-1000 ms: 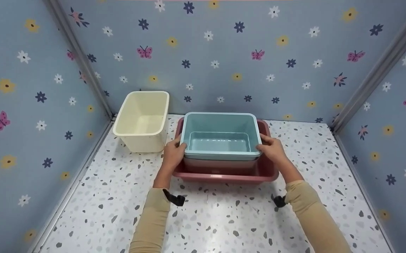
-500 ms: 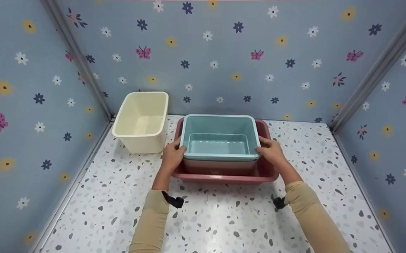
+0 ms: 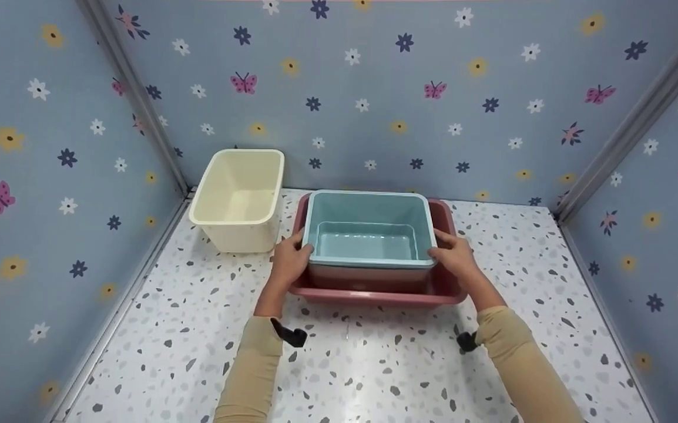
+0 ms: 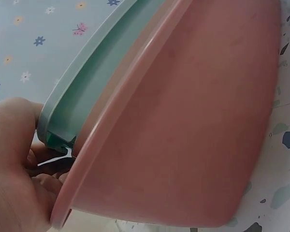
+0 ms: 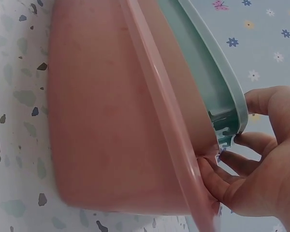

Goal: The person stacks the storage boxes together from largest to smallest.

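A light blue-green bin [image 3: 368, 205] sits nested inside a larger dusty-red tub [image 3: 374, 298]. Below its front rim shows a pinkish-tan wall [image 3: 368, 277], apparently another bin between the two. My left hand [image 3: 289, 259] grips the blue-green bin at its left end, thumb on the rim and fingers underneath. At the opposite end my right hand [image 3: 456, 255] grips the same rim likewise. Both wrist views show the lower fingers down beside the red tub's rim, the left hand [image 4: 12, 164] and right hand [image 5: 266, 169] mirroring each other. The blue-green bin's underside is hidden.
To the left stands a taller cream bin [image 3: 242, 205], close to the red tub. The white speckled tabletop [image 3: 362, 370] is bounded by a flowered blue back wall [image 3: 368, 82] and side walls with grey metal corner posts.
Both hands have lowered the blue-green bin slightly, and its front rim sits closer to the pinkish-tan wall. The red tub and cream bin stay put; the camera view shifts a little.
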`<state>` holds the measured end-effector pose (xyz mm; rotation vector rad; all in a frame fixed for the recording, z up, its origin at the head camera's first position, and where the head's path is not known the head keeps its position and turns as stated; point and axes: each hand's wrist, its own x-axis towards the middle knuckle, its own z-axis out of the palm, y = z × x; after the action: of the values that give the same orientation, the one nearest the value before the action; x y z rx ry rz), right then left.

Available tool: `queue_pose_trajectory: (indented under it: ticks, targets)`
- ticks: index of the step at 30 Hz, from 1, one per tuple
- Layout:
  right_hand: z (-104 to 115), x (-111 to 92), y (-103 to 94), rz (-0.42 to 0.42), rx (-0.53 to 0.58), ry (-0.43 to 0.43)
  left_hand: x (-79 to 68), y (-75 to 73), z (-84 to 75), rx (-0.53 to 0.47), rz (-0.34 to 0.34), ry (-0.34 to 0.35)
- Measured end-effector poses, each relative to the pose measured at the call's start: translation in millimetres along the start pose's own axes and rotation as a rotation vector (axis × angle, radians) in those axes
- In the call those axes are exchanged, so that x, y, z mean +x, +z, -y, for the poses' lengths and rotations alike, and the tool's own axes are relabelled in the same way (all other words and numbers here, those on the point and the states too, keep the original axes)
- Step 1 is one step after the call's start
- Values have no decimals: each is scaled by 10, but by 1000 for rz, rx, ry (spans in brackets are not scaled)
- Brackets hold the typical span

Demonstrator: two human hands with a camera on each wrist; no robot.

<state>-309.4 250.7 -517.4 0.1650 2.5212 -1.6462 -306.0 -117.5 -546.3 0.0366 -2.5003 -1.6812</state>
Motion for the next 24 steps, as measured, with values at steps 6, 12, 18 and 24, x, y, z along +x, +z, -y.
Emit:
queue_pose_trajectory:
  ticks: [6, 12, 18, 24]
  targets:
    - [7, -9, 29, 0, -8, -23, 10, 9, 38, 17, -17, 68]
    - [-51, -63, 87, 13, -82, -123, -21, 1, 73, 39, -37, 103]
    - [-227, -209, 134, 3, -298, -317, -58, 1, 86, 42, -44, 110]
    - [-476, -376, 159, -116, -436, -489, -61, 49, 63, 54, -52, 122]
